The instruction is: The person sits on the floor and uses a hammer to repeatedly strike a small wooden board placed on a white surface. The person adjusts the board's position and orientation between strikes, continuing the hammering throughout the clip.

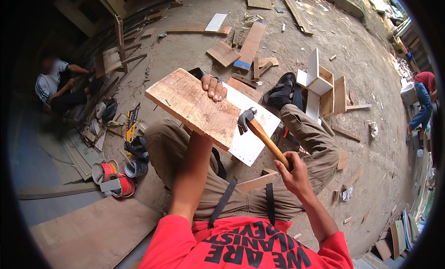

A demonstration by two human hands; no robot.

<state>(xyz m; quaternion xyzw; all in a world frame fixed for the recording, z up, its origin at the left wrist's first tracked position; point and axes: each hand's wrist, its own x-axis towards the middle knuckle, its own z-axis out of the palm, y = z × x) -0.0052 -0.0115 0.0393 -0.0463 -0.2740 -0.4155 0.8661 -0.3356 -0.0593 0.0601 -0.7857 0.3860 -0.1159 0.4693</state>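
Observation:
My left hand (214, 87) is wrapped around a rough wooden board (192, 102), its fingers folded over the far edge and the forearm passing beneath. A bent nail (168, 102) sticks out of the board's face near its left end. My right hand (295, 172) grips a claw hammer (267, 138) low on its wooden handle. The dark hammer head is beside the board's right end; whether they touch I cannot tell. Below both lies a white panel (256, 129) between my legs, partly covered by the wooden board.
Paint cans (122, 184) and a yellow-and-black handsaw (132, 123) are at my left. White-faced wooden assemblies (327, 86) stand beyond my right foot. Planks (251, 44) and offcuts litter the ground ahead. One person (60, 81) sits far left; another (422, 100) bends far right.

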